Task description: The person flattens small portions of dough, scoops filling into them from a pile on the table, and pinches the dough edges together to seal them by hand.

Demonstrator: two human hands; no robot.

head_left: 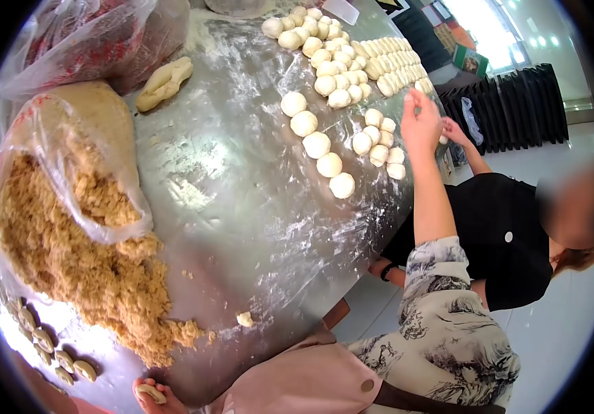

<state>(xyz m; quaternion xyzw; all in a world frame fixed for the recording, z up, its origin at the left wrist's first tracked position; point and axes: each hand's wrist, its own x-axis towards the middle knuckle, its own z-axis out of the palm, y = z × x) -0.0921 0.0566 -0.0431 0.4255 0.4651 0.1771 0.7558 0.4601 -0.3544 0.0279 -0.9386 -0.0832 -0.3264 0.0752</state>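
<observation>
My right hand (422, 127) is stretched over the far right edge of the metal table (221, 179), fingers curled and pinched; what they hold, if anything, cannot be made out. Close by lie a small group of dough balls (380, 138) and rows of dough pieces (393, 62). At the bottom edge my left hand (162, 401), partly cut off, has its fingers closed round a small flat round dough piece (150, 393). Left of it lie several greenish flattened dough pieces (64, 360). Above spreads a heap of crumbly brown filling (96, 276), spilling from a clear plastic bag (121, 165).
A line of larger dough balls (316, 145) lies mid-table, with a dough lump (164, 84) at upper left. A co-worker in a black shirt (500, 228) stands at right, one hand (454, 131) by the table edge. Black stacked trays (511, 107) stand behind.
</observation>
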